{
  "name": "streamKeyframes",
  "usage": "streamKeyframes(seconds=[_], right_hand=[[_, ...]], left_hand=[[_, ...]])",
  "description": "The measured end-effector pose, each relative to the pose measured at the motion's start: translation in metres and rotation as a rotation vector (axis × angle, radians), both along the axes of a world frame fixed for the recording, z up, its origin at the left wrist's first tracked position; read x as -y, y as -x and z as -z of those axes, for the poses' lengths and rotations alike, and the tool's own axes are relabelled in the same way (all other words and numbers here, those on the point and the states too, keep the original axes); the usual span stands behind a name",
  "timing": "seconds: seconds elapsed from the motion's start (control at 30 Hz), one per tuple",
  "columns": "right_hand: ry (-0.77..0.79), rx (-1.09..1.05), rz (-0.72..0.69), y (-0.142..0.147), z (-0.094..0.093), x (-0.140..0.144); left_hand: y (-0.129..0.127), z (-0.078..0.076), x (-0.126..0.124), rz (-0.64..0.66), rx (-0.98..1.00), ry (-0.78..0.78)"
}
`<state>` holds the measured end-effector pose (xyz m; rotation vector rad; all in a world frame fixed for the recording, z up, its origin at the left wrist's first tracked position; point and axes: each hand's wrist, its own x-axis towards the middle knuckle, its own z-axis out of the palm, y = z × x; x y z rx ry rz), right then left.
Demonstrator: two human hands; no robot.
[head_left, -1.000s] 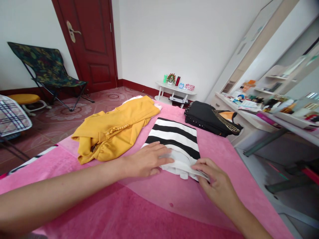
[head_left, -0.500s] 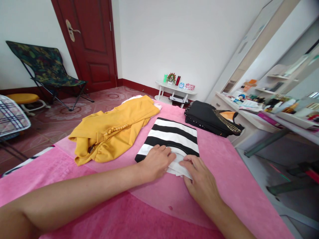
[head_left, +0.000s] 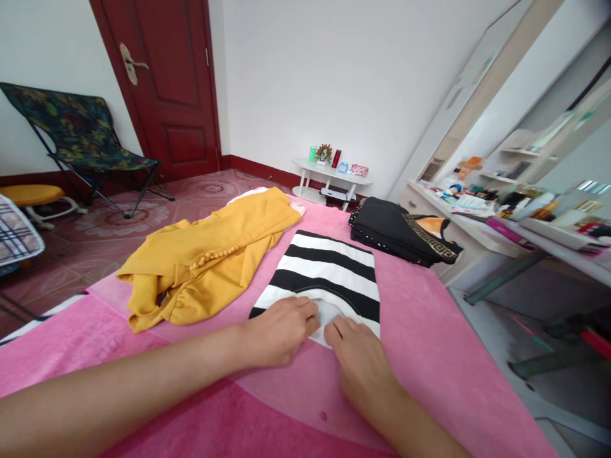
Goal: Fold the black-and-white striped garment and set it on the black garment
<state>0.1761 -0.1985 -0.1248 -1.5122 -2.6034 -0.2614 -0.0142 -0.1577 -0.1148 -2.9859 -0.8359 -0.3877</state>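
Observation:
A black-and-white striped shirt [head_left: 329, 257] lies folded flat on the pink bedspread [head_left: 429, 369], its curved neckline toward me. My left hand [head_left: 282, 327] is closed on the near left side of that neckline, fingers curled over the fabric. On the near right side my right hand [head_left: 361, 359] grips the edge of the shirt, its thumb hidden. Between the two hands the pale inside of the collar shows.
Left of the shirt lies a yellow garment [head_left: 214, 238] with a row of small buttons. A stack of folded black clothes [head_left: 391, 232] sits at the far right of the bed. A dressing table [head_left: 482, 222] with bottles stands on the right.
Both hands have drawn nearer to me along the neckline. The pale flap that stuck out between them is now mostly tucked in, and the shirt's near edge lies flatter.

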Motion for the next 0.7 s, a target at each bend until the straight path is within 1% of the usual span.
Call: streamKeyframes(seconds=[0.07,0.1,0.17,0.2,0.23,0.27,0.3,0.33,0.37,0.4,0.43,0.5,0.57,0.63,0.7], right_hand=[[0.164,-0.107,-0.003,0.000,-0.009,0.012],[0.262,-0.171,-0.005,-0.002,-0.017,0.015],[0.428,-0.331,0.004,-0.004,-0.037,0.013],[0.457,-0.428,0.015,-0.005,-0.048,0.005],[0.423,-0.532,0.032,-0.006,-0.058,-0.006],[0.324,-0.629,0.049,-0.006,-0.066,-0.019],[0.178,-0.704,0.061,-0.007,-0.070,-0.034],[0.023,-0.739,0.074,-0.007,-0.070,-0.050],[-0.103,-0.726,0.091,-0.008,-0.065,-0.064],[-0.178,-0.679,0.124,-0.008,-0.057,-0.076],[-0.196,-0.609,0.168,-0.009,-0.045,-0.085],[-0.102,-0.452,0.269,-0.010,-0.018,-0.095],[-0.005,-0.353,0.330,-0.010,0.002,-0.097],[0.016,-0.323,0.346,-0.011,0.011,-0.094],[0.012,-0.336,0.350,-0.012,0.012,-0.092]], left_hand=[[0.003,-0.011,0.004,-0.004,0.014,0.069],[0.003,-0.019,0.003,-0.008,0.016,0.105],[0.000,-0.036,-0.006,-0.026,0.035,0.174],[-0.004,-0.044,-0.015,-0.044,0.064,0.199],[-0.009,-0.051,-0.025,-0.072,0.114,0.208],[-0.015,-0.056,-0.037,-0.109,0.179,0.196],[-0.022,-0.059,-0.049,-0.152,0.253,0.165],[-0.028,-0.057,-0.061,-0.202,0.323,0.120],[-0.034,-0.053,-0.071,-0.256,0.369,0.073],[-0.039,-0.044,-0.079,-0.309,0.383,0.035],[-0.042,-0.034,-0.085,-0.360,0.365,0.010],[-0.045,-0.008,-0.092,-0.424,0.264,0.010],[-0.044,0.014,-0.093,-0.448,0.201,0.017],[-0.042,0.026,-0.092,-0.459,0.197,0.007],[-0.041,0.029,-0.092,-0.463,0.207,-0.001]])
